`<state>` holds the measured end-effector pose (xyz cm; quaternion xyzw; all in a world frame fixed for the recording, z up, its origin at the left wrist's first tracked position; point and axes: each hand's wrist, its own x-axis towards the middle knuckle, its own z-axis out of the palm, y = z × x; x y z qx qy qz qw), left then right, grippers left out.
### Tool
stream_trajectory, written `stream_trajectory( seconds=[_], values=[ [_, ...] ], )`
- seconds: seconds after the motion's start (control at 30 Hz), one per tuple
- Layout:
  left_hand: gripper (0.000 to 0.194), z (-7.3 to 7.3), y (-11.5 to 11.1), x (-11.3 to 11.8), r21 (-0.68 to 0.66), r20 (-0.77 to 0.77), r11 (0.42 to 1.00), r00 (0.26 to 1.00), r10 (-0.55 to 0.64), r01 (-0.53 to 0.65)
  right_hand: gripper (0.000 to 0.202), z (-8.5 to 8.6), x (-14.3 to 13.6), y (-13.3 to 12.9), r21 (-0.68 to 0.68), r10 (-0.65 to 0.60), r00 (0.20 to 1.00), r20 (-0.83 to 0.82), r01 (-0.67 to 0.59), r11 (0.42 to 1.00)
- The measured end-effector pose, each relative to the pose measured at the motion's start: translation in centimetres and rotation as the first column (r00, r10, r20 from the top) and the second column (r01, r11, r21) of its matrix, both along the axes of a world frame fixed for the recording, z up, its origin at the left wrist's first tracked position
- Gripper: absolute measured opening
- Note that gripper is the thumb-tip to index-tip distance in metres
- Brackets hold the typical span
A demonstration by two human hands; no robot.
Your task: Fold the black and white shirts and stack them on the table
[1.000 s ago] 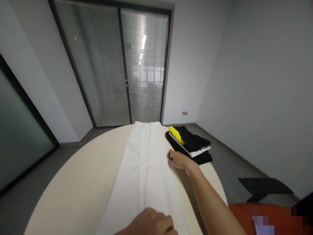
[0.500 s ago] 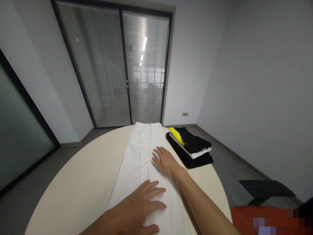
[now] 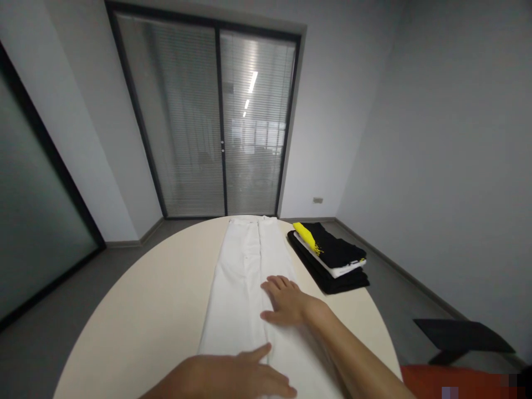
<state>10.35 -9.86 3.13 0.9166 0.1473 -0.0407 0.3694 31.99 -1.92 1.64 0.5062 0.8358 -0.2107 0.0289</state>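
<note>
A pair of white trousers (image 3: 233,288) lies lengthwise down the table, its waistband at the far end. On the right half of the cloth rests my right hand (image 3: 286,301), palm down with thumb and fingers apart. Nearer to me, my left hand (image 3: 245,376) is over the lower part of the trousers, its fingers stretched out and partly cut off by the bottom edge of the picture. Neither hand grips the fabric.
To the right of the trousers sits a stack of folded black and white clothes (image 3: 332,252) with a yellow fringed piece (image 3: 306,237) on it. The round cream table (image 3: 137,310) has a curved edge. A chair with a black armrest (image 3: 463,335) stands at the right.
Both hands have slid closer to me along the trousers. My left hand has turned so that its fingers point more to the right. The view has shifted slightly.
</note>
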Motion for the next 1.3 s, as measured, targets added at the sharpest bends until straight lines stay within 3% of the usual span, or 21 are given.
stream_trajectory(
  seconds=[0.1,0.2,0.33,0.4,0.57,0.7,1.03,1.17,1.3],
  values=[
    [0.042,0.6,0.6,-0.4,0.049,0.162,0.978,0.967,0.195,-0.205,0.071,1.1,-0.1,-0.5,0.062,0.034,0.999,0.017,-0.034,0.997],
    [0.034,-0.6,2.1,-0.4,0.265,0.279,0.853,0.883,0.378,-0.449,0.037,1.4,-1.0,1.4,0.159,-0.024,0.999,0.030,0.019,0.987],
    [0.059,-3.6,3.7,-0.5,0.407,0.223,0.715,0.820,0.526,-0.569,0.031,0.7,-3.3,6.1,0.250,-0.287,0.958,-0.004,0.279,0.927],
    [0.074,-4.7,4.0,-0.6,0.416,0.157,0.679,0.783,0.601,-0.605,0.033,0.1,-4.6,8.3,0.249,-0.331,0.943,-0.024,0.327,0.912],
    [0.081,-5.2,3.9,-0.6,0.391,0.054,0.688,0.762,0.645,-0.611,0.040,-1.3,-7.8,11.6,0.225,-0.379,0.922,-0.080,0.388,0.894],
    [0.083,-4.9,4.1,-0.5,0.393,0.040,0.692,0.764,0.644,-0.605,0.030,-2.0,-9.6,13.0,0.188,-0.429,0.893,-0.136,0.449,0.874],
    [0.080,-4.1,4.1,-0.8,0.367,0.000,0.731,0.786,0.618,-0.575,0.046,-2.2,-9.3,15.7,0.173,-0.522,0.845,-0.114,0.535,0.827],
    [0.079,-4.8,4.5,-1.0,0.375,0.006,0.744,0.804,0.595,-0.553,0.053,-2.0,-9.7,17.9,0.219,-0.523,0.840,-0.140,0.542,0.812],
    [0.083,-5.5,5.0,-1.7,0.364,0.035,0.785,0.850,0.526,-0.501,0.055,-2.3,-10.2,20.4,0.250,-0.454,0.873,-0.175,0.486,0.837]
  ],
)
